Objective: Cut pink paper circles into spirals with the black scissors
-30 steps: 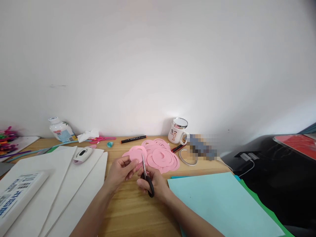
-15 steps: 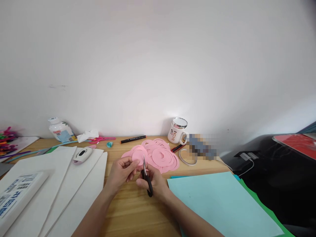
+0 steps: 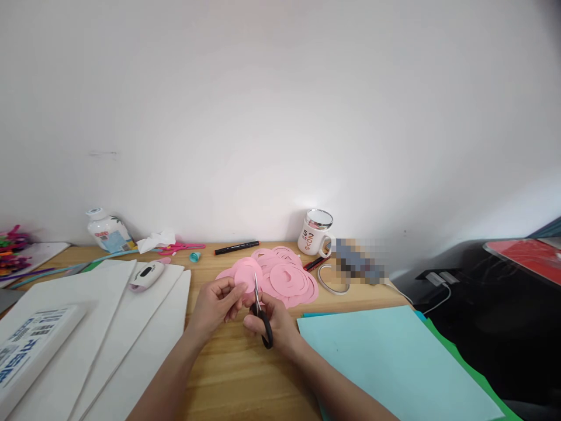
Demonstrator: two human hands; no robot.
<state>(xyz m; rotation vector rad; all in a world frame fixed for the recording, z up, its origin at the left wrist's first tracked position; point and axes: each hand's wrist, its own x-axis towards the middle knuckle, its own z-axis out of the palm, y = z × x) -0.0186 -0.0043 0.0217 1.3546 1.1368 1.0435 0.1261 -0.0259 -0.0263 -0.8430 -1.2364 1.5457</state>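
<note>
My left hand (image 3: 218,304) pinches a round piece of pink paper (image 3: 245,280) between thumb and fingers. Black-handled scissors (image 3: 266,328) are in my right hand (image 3: 277,321), their blades pointing away from me at the right edge of that pink piece. Whether the blades are closed on the paper is hard to make out. Just behind and to the right lies a heap of pink paper rings and rounds (image 3: 289,278). Fingers of both hands nearly meet below the blades.
White sheets (image 3: 158,327) with a white-and-pink device (image 3: 146,275) lie left; light blue paper (image 3: 390,356) lies right. Along the wall are a white bottle (image 3: 109,231), pink scissors (image 3: 182,248), a black marker (image 3: 237,248) and a mug (image 3: 312,238). A metal ring (image 3: 333,290) rests near the mug.
My right hand and the scissors have shifted very slightly to the right. My left hand keeps its pinch on the pink paper in the same place.
</note>
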